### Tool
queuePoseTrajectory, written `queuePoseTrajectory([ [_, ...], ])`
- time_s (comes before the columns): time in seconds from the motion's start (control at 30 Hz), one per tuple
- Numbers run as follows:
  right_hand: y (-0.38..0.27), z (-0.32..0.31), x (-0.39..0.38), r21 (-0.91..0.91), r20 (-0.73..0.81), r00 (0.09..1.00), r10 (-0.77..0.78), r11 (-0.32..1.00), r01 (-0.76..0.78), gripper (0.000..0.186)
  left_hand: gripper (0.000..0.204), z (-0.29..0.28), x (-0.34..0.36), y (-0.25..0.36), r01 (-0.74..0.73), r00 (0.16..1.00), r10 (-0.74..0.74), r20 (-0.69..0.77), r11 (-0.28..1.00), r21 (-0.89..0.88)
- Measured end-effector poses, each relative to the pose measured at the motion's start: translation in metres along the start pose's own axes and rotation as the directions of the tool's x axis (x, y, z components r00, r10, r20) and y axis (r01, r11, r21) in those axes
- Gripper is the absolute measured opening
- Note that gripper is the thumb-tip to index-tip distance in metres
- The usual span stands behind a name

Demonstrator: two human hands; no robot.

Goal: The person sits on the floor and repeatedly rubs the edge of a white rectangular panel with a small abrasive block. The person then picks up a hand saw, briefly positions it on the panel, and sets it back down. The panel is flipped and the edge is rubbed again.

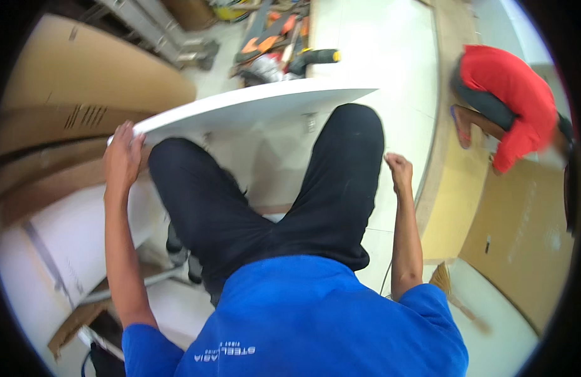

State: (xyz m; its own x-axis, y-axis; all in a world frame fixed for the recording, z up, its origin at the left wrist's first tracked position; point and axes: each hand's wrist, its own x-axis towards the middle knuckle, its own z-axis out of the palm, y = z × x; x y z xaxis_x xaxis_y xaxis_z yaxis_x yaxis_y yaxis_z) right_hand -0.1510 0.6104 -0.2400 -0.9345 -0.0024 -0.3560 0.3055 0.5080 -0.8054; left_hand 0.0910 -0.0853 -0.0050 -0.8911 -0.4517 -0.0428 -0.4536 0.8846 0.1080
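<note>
A white panel (265, 97) stands on edge in front of my knees, its bright edge running from my left hand to beyond my right knee. My left hand (122, 154) is closed round its left corner, fingers over the edge. A small metal fitting (310, 122) shows on the face towards me, between my legs. My right hand (400, 171) is held up beside my right knee, apart from the panel. Its fingers are pinched together, and a tiny pale thing may be at the tips, too small to name.
Several tools (284, 38) lie beyond the panel. A ladder (146, 28) and large cardboard sheets (108, 69) stand at the left. At the right, a person in red (507, 94) crouches by a brown board (523, 220). A broom (442, 279) lies nearer me.
</note>
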Motion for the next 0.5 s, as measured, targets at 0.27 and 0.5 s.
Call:
queuePoseTrajectory([
  [0.27,-0.058,0.020,0.039,0.318,-0.085,0.996,0.012,0.948,0.015,0.052,0.052,-0.001,-0.014,-0.011,-0.023,0.987,0.022,-0.157,1.000,-0.004],
  [0.5,-0.286,0.031,0.046,-0.022,0.257,0.791,-0.555,0.815,0.579,0.057,0.032,0.006,-0.069,-0.019,-0.028,0.768,-0.312,-0.559,0.856,-0.516],
])
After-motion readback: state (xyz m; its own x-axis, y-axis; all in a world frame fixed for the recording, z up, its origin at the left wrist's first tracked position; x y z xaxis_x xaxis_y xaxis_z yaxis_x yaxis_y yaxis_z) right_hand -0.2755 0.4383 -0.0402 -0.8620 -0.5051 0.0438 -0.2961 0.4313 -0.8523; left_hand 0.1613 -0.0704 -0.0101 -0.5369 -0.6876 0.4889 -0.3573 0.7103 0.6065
